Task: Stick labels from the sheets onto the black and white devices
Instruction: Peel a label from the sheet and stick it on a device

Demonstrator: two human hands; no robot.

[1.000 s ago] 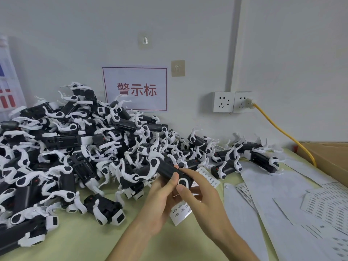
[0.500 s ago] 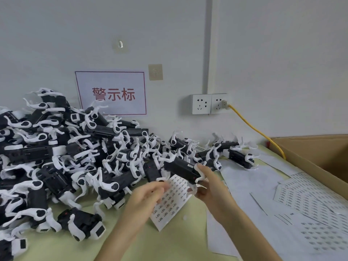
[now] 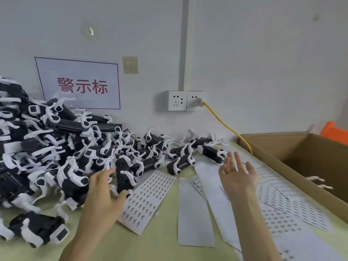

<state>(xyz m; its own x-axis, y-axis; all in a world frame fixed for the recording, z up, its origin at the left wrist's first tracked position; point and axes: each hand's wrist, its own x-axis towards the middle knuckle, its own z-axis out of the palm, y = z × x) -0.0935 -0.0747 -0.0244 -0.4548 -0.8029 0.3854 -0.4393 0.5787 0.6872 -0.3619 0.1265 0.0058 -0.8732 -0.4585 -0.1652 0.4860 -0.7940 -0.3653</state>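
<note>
Along the white wall, on the pale green tabletop point(image 3: 162, 242), a big pile of black and white devices point(image 3: 56, 147) filled the left side and thinned into a loose row toward the middle. One device point(image 3: 125, 176) lay at the pile's near edge, its lower end at the corner of a label sheet point(image 3: 148, 196) printed with rows of small labels. Left hand point(image 3: 101, 194) hovered at that edge, fingers spread and relaxed, gripping nothing; its thumb tip sat just beside the lower end of that device, possibly touching it, though blur made this hard to judge. Right hand point(image 3: 238, 175) was raised above the papers, fingers straight and splayed, likewise empty.

Beneath and beside it lay blank backing sheets point(image 3: 194, 213). Further right were overlapping sheets with label grids point(image 3: 282, 204), running up to a cardboard box point(image 3: 273, 144). Box was open; a white device part point(image 3: 316, 180) showed just inside its near wall. Another device point(image 3: 37, 228) sat apart from the pile at front left.

On the wall were a sign with red characters point(image 3: 79, 83) and a double socket point(image 3: 185, 100). A yellow cable point(image 3: 226, 127) was plugged into the socket and dropped toward the box's far corner. An orange crate point(image 3: 335, 130) showed beyond the box at far right
</note>
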